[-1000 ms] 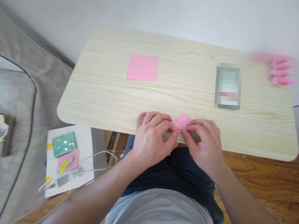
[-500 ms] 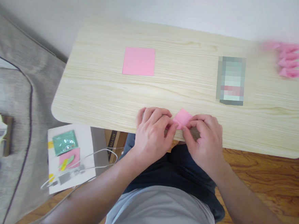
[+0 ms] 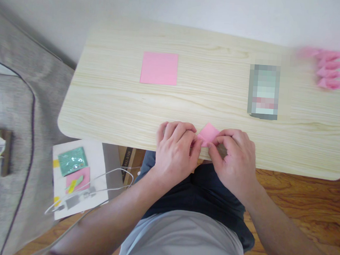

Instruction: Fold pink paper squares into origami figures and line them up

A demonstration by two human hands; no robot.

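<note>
A small folded piece of pink paper [image 3: 208, 133] lies at the table's front edge, one corner pointing away from me. My left hand [image 3: 177, 145] pinches its left corner between thumb and forefinger, the other fingers curled on the tabletop. On the opposite side, my right hand [image 3: 234, 155] grips the right corner with thumb and fingertips. Both thumbs sit near the paper's lower edge, and its underside is hidden. Farther back on the table is a flat stack or sheet of pink square paper [image 3: 159, 68].
Several folded pink paper pieces [image 3: 333, 69] stand in a row at the table's [image 3: 108, 100] back right corner. A blurred-out rectangular object [image 3: 265, 91] lies right of centre. Below left, a white box [image 3: 99, 157] carries a green packet [image 3: 73, 160], pink paper and a white cable.
Both hands keep their pinch on the small pink paper with hardly any movement. The whole view has shifted slightly.
</note>
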